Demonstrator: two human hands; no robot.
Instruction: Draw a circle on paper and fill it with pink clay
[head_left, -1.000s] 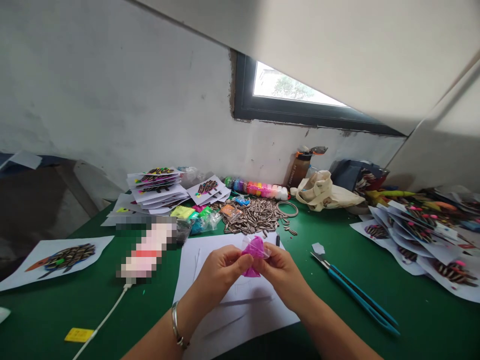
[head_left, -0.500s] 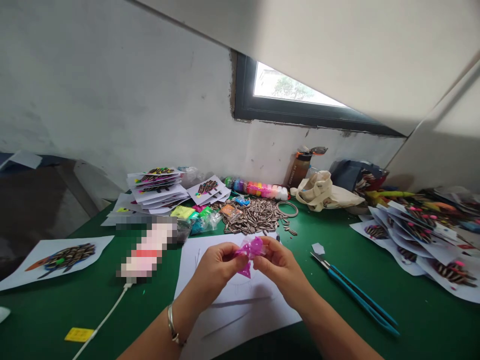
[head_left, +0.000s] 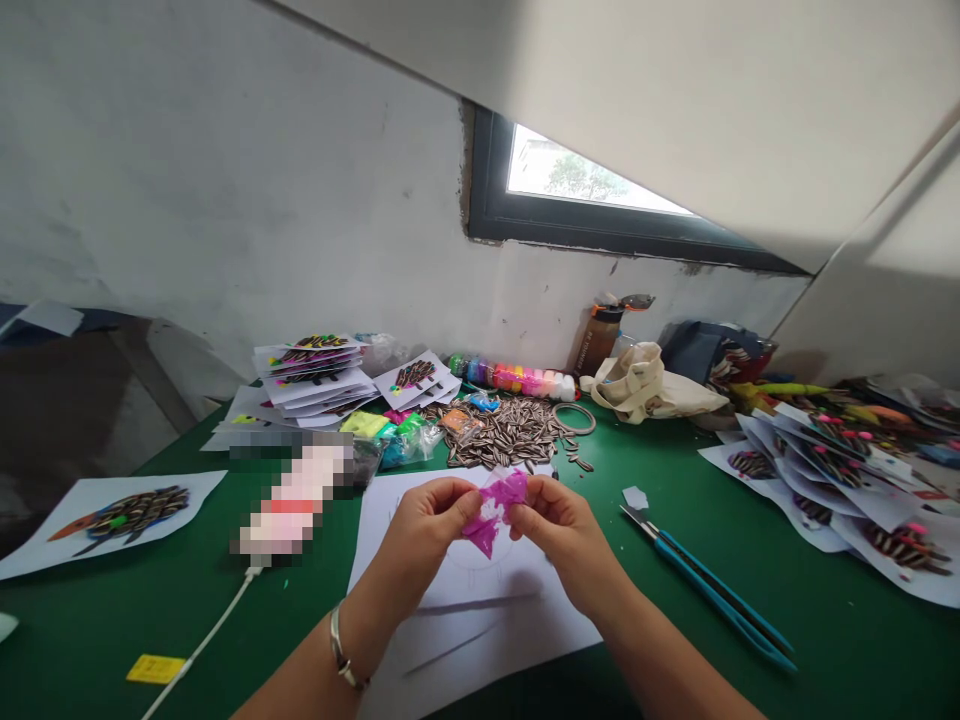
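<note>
Between my two hands is a small clear plastic bag of purple-pink modelling clay (head_left: 489,537), held up over a sheet of white paper (head_left: 450,650). My left hand (head_left: 431,520) pinches its left side between thumb and fingers. On the other side, the thumb and fingers of my right hand (head_left: 559,520) are closed on the bag's right edge. Faint drawn lines show on the paper below. Just beyond it lies a heap of striped sunflower seeds (head_left: 499,435).
Blue tweezers (head_left: 724,590) lie to the right. Stacks of seed pictures stand at left (head_left: 319,385) and right (head_left: 847,480). Bags of coloured clay (head_left: 409,435) sit by the seeds. A bottle (head_left: 598,340) and cloth bag (head_left: 645,385) are near the wall. A white cable (head_left: 214,630) runs at left.
My fingers have shifted on the purple bag and it is spread wider, with more of its lower part showing. Both hands still hold it in about the same place.
</note>
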